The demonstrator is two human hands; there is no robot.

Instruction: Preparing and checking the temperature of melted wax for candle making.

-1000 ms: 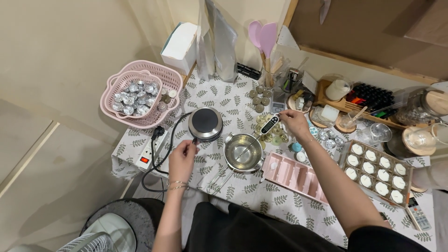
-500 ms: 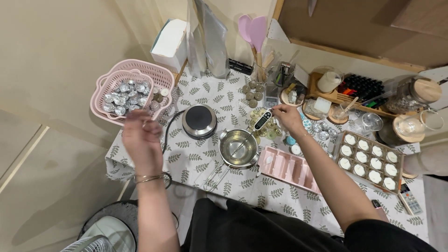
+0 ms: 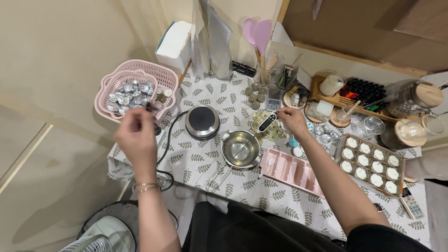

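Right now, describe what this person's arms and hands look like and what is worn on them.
Both forearms are bare, with no sleeves or gloves in view. The left hand is motion-blurred; thin metal bangles circle its wrist. The right hand has no ring or watch that I can make out. Dark clothing covers the body below.

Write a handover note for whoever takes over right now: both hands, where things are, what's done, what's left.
The left hand is raised beside the pink basket of foil cups; it is too blurred to tell its grip.
The right hand holds the thermometer, with the probe towards the steel pan by the hotplate.
Done: the cups in the tray are filled white.
Left: the pink mould is empty.
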